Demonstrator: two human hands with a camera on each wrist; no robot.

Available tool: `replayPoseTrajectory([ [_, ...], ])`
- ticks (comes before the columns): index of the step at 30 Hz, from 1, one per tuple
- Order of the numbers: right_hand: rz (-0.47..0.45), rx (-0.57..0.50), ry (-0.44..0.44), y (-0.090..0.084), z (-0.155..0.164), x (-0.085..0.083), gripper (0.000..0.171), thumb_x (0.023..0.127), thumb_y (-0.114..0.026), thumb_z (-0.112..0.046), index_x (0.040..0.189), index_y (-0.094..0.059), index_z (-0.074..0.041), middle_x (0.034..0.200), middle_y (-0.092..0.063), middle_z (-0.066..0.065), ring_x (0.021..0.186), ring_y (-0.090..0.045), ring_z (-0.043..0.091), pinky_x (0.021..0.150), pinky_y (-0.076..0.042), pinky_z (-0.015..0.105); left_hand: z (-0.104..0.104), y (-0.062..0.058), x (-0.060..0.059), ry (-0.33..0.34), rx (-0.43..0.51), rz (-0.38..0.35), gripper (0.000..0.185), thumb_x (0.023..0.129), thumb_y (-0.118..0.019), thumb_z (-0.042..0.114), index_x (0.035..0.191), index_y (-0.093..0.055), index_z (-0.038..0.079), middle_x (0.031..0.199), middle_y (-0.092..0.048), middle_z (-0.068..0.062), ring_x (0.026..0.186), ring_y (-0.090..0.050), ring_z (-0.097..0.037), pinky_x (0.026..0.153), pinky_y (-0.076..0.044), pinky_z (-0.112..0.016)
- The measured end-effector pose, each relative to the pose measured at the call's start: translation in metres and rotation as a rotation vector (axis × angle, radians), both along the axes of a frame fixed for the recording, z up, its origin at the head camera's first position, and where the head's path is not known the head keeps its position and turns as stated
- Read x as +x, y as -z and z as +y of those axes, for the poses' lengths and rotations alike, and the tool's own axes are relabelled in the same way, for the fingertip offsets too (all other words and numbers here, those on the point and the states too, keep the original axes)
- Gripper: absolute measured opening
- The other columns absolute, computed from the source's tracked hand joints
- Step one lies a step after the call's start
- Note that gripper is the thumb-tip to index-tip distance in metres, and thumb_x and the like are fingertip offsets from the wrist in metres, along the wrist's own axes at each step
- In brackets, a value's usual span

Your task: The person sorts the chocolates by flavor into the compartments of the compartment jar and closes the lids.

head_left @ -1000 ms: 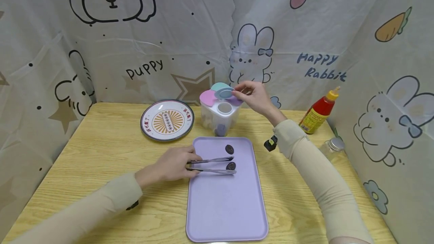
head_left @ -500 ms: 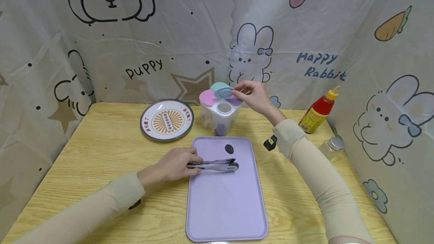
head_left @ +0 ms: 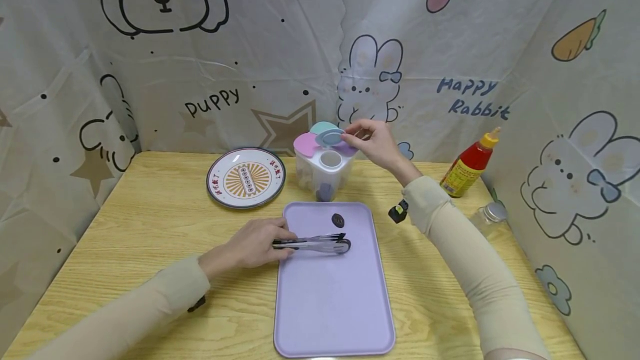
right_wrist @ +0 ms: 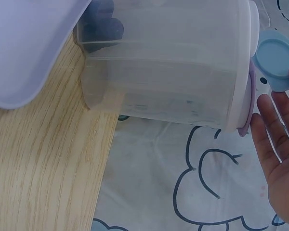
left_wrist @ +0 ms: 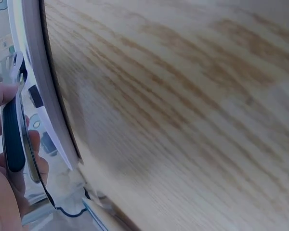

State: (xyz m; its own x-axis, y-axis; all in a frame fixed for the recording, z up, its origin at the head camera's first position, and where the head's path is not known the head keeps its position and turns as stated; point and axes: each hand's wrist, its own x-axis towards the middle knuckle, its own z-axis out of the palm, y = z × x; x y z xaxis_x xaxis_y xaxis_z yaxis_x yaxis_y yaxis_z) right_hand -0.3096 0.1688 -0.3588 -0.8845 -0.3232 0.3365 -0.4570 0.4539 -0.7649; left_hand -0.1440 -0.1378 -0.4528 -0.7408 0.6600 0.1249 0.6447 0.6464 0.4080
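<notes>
Two hands engaged; left hand (head_left: 252,246) has squeezed tongs (head_left: 312,243) closed on the dark disc (head_left: 342,246), tray (head_left: 332,315) centre; right hand (head_left: 377,140) pinches blue lid (head_left: 330,137) open at container (head_left: 322,174), 12 o'clock; disc appears gripped, unlifted.

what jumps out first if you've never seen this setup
The lilac tray in the middle of the wooden table, where the left hand grips metal tongs closed on a dark round piece, a second piece lying beyond. Behind it, the right hand holds up a blue lid flap of the clear container.
</notes>
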Motion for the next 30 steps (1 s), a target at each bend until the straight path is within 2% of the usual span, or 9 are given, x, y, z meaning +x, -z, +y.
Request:
replayPoseTrajectory([
  [4,0.000,0.002,-0.001,0.000,0.000,0.001,0.017,0.096,-0.078,-0.017,0.107,-0.077,-0.003,0.102,-0.076,0.016,0.081,-0.065,0.011,0.069,-0.052,0.020,-0.005,-0.002,0.000,-0.030,0.035,0.016,0.026,0.091,-0.082,0.028,0.114,-0.083,0.017,0.094,-0.066,0.008,0.075,-0.051,0.000,0.064,-0.042,-0.017],
  [8,-0.003,0.004,0.001,0.001,0.000,0.001,0.017,0.096,-0.078,-0.017,0.107,-0.077,-0.004,0.102,-0.076,0.015,0.081,-0.065,0.011,0.070,-0.052,0.020,-0.011,-0.010,-0.003,-0.066,0.079,0.059,0.024,0.089,-0.083,0.027,0.112,-0.084,0.019,0.093,-0.066,0.011,0.073,-0.051,0.002,0.063,-0.042,-0.017],
  [14,-0.001,0.004,0.005,0.000,0.000,0.001,0.017,0.096,-0.079,-0.017,0.106,-0.077,-0.004,0.101,-0.076,0.015,0.080,-0.065,0.011,0.070,-0.052,0.021,-0.021,-0.036,-0.012,-0.119,0.153,0.102,0.023,0.090,-0.083,0.022,0.112,-0.083,0.015,0.094,-0.069,0.007,0.070,-0.050,-0.001,0.061,-0.041,-0.020],
  [21,0.005,0.018,0.007,0.000,-0.001,0.002,0.019,0.096,-0.079,-0.018,0.107,-0.077,-0.003,0.103,-0.077,0.016,0.080,-0.065,0.011,0.070,-0.053,0.021,-0.030,-0.067,-0.028,-0.146,0.185,0.239,0.024,0.088,-0.084,0.020,0.111,-0.083,0.012,0.093,-0.069,0.001,0.070,-0.052,-0.006,0.061,-0.040,-0.024],
  [24,0.004,0.017,0.011,0.000,-0.001,0.002,0.018,0.096,-0.079,-0.018,0.107,-0.077,-0.004,0.102,-0.077,0.016,0.080,-0.065,0.011,0.070,-0.053,0.021,-0.032,-0.077,-0.036,-0.160,0.190,0.272,0.026,0.088,-0.085,0.021,0.112,-0.083,0.011,0.094,-0.070,0.001,0.069,-0.052,-0.006,0.062,-0.040,-0.025],
  [30,0.012,0.022,0.006,-0.001,-0.001,0.002,0.018,0.096,-0.078,-0.018,0.107,-0.077,-0.003,0.101,-0.077,0.016,0.079,-0.065,0.009,0.069,-0.053,0.020,-0.033,-0.095,-0.053,-0.181,0.160,0.280,0.026,0.090,-0.083,0.020,0.114,-0.083,0.011,0.094,-0.070,0.000,0.067,-0.050,-0.009,0.060,-0.038,-0.026],
])
